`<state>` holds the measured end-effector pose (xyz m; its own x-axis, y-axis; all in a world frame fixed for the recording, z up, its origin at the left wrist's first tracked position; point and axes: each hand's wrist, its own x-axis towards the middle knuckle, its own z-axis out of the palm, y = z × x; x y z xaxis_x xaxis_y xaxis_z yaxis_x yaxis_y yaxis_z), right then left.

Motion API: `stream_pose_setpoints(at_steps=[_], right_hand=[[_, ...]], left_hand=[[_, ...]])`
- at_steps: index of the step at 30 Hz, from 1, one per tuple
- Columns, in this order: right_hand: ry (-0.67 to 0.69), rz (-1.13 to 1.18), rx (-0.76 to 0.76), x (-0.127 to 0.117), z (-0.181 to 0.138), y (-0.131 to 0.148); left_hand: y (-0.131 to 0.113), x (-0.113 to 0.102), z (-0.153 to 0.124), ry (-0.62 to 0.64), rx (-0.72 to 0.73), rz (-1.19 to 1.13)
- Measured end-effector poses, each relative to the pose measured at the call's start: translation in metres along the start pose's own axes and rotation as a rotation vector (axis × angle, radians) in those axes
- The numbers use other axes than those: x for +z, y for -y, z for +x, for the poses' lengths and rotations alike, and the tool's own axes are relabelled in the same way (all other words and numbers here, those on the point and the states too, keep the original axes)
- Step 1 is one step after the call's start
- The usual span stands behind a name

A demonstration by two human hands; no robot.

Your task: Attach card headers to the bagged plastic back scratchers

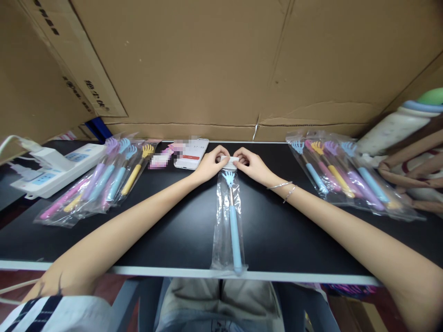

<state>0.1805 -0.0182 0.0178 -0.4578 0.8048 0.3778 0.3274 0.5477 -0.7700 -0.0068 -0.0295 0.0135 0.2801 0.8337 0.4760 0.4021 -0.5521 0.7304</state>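
Note:
In front of me a light blue back scratcher [234, 230] with a metal shaft lies in a clear plastic bag [221, 235], its clawed head pointing away from me. The bag's lower end reaches the front table edge. At its far end is a small white strip [228, 162]. My left hand [215, 162] pinches this strip from the left with thumb and fingers. From the other side my right hand [252, 165] grips it with curled fingers. Whether the strip is part of the bag or a separate piece, I cannot tell.
Bagged back scratchers in several colours lie in a left pile [104, 180] and a right pile [341, 170]. A phone [191, 154] lies beyond my left hand. A white power strip [65, 168] sits far left, a bottle [394, 127] far right. Cardboard [194, 64] walls the back.

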Motion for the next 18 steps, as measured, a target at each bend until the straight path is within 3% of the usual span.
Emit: stream_pose_setpoints(at_steps=[13,18], right_hand=[[-0.047,0.007,0.014,-0.0001,0.0018,-0.0029],[-0.090,0.108,0.070,0.0006,0.0033,-0.0069]], left_hand=[[-0.0007,0.0009,0.0003,0.008,-0.036,-0.087],[-0.0022,0.0008,-0.0005,0.012,-0.120,-0.193]])
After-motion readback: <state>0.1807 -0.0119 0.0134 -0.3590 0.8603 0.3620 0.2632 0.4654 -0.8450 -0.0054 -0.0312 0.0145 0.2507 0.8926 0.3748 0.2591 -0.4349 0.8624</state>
